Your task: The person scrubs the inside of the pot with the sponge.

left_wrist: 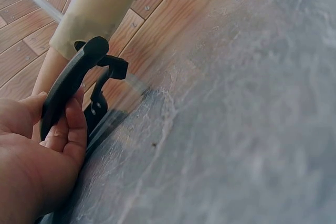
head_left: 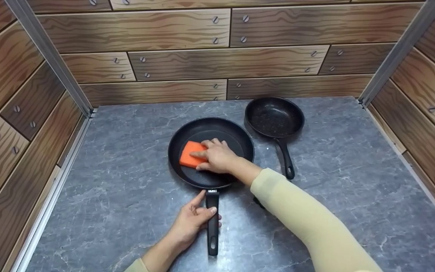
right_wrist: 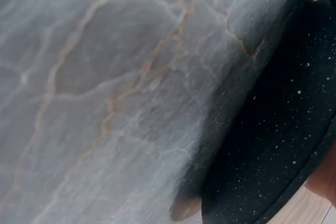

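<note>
A large black frying pan (head_left: 236, 132) lies on the counter with its handle (head_left: 212, 241) toward me. My left hand (head_left: 191, 223) holds that handle, thumb on top, index finger stretched toward the pan and the other fingers curled underneath. The left wrist view shows the same handle (left_wrist: 68, 85) between thumb and fingers. Inside the pan, my right hand (head_left: 219, 156) grips an orange sponge (head_left: 189, 155) against the left part of the base, index finger lying across its top. In the right wrist view a speckled black pan side (right_wrist: 278, 124) fills the right; the sponge is out of sight there.
A smaller black frying pan (head_left: 274, 117) stands behind and right of the large one, its handle (head_left: 287, 162) pointing toward me. Wood-patterned walls (head_left: 179, 30) enclose the grey marbled counter (head_left: 119, 158) at the back and both sides.
</note>
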A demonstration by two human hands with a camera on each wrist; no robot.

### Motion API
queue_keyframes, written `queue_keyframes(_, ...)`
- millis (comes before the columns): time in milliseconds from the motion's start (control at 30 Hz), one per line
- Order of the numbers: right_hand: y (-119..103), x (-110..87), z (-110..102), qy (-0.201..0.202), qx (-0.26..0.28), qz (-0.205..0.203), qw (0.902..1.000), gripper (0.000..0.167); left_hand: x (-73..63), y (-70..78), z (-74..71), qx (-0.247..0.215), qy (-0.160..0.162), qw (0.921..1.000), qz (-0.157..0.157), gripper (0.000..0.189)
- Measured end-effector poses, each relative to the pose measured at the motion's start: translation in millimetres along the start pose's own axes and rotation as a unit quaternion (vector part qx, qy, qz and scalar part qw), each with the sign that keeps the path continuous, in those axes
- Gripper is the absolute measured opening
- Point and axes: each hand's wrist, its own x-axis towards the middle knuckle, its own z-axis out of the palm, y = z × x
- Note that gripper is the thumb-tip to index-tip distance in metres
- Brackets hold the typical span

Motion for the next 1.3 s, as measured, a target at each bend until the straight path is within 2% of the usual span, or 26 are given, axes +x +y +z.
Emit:
queue_keyframes(300, 15.3, 2.9, -1.1, 0.006, -0.005, 0.058, 0.9983, 0.06, 0.6, -1.9, 1.3, -0.002, -0.005, 1.0, 0.002, 0.093)
queue_keyframes(567, 30.6, -0.8, -4.0, 0.009, -0.016, 0.088, 0.996, 0.06, 0.7, -3.0, 0.1, 0.0, -0.01, 0.9999, 0.006, 0.094)
queue_keyframes(1300, 53.1, -19.3, -11.6, 0.021, -0.025, 0.109, 0.9935, 0.059, 1.0, -2.3, -1.7, -0.003, -0.009, 0.9999, 0.014, 0.094)
